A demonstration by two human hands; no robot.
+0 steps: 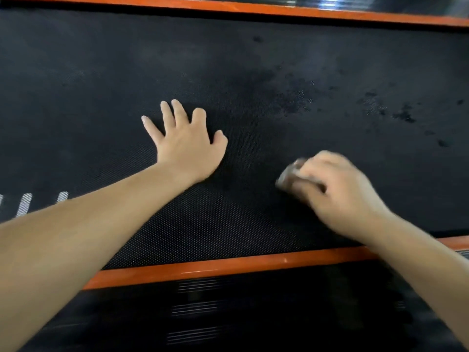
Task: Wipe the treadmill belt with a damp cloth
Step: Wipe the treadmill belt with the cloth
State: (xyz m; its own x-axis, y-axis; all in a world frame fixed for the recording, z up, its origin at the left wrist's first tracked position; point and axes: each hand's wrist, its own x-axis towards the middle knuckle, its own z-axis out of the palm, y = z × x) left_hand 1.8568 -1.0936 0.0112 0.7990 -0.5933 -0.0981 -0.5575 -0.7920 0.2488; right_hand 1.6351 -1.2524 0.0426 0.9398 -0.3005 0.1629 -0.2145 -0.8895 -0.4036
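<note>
The black treadmill belt (253,59) stretches away beyond the near orange rail (228,266). Well beyond that rail the left hand (185,141) lies flat on it, fingers spread wide, bracing. Just past the rail the right hand (337,189) grips the bunched cloth (289,176), blurred, seemingly mid-wipe. Farther from the rail, dark specks (403,115) suggest the next strokes should reach there

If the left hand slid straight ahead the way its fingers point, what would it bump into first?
Nothing close: the left hand lies flat on the treadmill belt, and only bare belt shows ahead of its fingers. The first obstacle would probably be the far orange side rail.
</note>
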